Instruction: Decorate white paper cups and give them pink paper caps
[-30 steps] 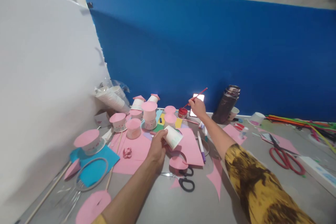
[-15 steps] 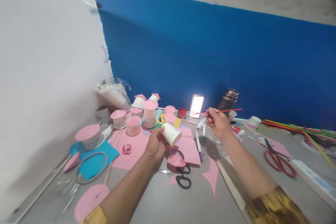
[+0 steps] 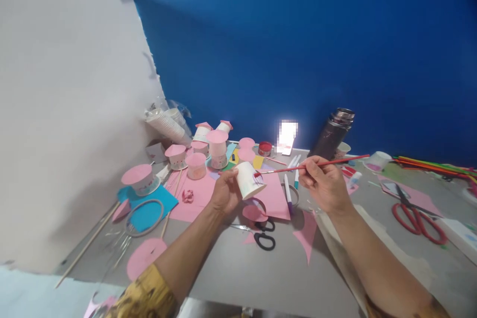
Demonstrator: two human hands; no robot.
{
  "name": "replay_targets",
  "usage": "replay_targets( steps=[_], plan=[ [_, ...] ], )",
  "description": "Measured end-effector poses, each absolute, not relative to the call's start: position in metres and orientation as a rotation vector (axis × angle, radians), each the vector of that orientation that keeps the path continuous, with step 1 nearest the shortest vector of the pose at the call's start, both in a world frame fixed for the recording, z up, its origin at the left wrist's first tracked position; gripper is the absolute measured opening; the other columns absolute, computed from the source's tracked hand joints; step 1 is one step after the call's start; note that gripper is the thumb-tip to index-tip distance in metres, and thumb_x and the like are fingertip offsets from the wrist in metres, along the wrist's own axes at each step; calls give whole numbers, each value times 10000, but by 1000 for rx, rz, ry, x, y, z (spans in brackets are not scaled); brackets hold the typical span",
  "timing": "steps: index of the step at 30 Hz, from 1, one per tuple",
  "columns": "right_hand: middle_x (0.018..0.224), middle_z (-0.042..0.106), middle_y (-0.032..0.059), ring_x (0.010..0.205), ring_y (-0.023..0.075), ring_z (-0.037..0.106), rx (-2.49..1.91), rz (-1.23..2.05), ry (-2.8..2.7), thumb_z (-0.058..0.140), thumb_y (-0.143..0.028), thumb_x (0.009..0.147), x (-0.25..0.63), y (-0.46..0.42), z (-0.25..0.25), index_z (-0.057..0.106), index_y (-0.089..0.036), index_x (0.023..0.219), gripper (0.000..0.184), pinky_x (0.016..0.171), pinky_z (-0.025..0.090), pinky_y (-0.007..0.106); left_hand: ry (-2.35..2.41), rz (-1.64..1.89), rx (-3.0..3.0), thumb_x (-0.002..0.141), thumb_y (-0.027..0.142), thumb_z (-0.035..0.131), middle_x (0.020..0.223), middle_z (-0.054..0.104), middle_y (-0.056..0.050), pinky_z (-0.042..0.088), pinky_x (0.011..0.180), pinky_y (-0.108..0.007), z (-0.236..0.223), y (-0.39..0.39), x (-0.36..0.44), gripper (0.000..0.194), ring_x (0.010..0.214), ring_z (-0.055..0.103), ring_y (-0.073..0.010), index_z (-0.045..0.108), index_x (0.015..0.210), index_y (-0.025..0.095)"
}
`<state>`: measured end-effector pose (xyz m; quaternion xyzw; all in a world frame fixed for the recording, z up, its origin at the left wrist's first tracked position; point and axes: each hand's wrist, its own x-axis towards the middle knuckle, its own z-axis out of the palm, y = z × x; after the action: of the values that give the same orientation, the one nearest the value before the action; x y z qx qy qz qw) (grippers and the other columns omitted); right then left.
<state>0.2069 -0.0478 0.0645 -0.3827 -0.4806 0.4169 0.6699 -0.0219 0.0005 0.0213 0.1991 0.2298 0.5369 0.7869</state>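
- White paper cup (image 3: 246,185) is in the air above the table (image 3: 231,278), tilted, near the middle of my head view.
- My left hand (image 3: 226,193) holds this cup at its left side, with the fingers closed around it.
- My right hand (image 3: 325,183) pinches the red brush (image 3: 350,159) between thumb and fingers; the brush tip seems to touch the cup's side, where I see purplish marks.
- Below the cup, black-handled scissors (image 3: 255,233) lie on the table, and pink paper (image 3: 278,201) lies behind them.
- Red paint jar (image 3: 265,148) stands farther back, near the bright phone (image 3: 287,136).
- To the left of the held cup, I see several pink-topped cups (image 3: 217,149) standing, and a stack of cups (image 3: 167,126) leans behind.
- On the right side, the dark flask (image 3: 331,134) is at the blue board (image 3: 298,49), and the red-handled scissors (image 3: 409,204) lie nearer to me.
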Motion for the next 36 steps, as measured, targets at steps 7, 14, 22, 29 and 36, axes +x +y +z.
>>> replay_targets(
  steps=[7,14,22,29,36],
  plan=[
    [665,690,17,470,73,449,-865,924,-1131,844,-467,799,206,-52,61,710,-205,789,295,439,311,221,545,1147,501,694,204,718,939,761,-100,609,831,-475,16,2,-19,330,847,715,-267,690,1017,144],
    [671,694,29,488,93,481,-926,876,-1201,824,-472,821,208,-53,60,716,-201,816,292,444,349,237,556,1156,512,689,208,724,900,739,-79,595,866,-461,16,2,-20,293,804,701,-237,681,972,144],
    [684,689,24,494,104,481,-887,812,-1243,796,-463,852,208,-56,63,721,-216,834,258,453,361,253,576,1166,545,708,237,761,977,751,-112,579,882,-447,16,2,-18,282,920,717,-280,669,959,150],
    [694,698,28,510,117,521,-951,746,-1327,783,-468,863,209,-57,60,722,-211,844,265,465,430,260,565,1199,585,697,269,819,862,726,-56,583,773,-385,8,6,-18,299,770,689,-212,672,928,151],
    [697,699,29,514,124,527,-942,706,-1345,769,-462,878,206,-61,62,726,-218,852,250,466,436,267,620,1203,577,718,284,822,948,740,-94,587,787,-380,9,5,-16,316,845,706,-237,686,967,144]
  ],
)
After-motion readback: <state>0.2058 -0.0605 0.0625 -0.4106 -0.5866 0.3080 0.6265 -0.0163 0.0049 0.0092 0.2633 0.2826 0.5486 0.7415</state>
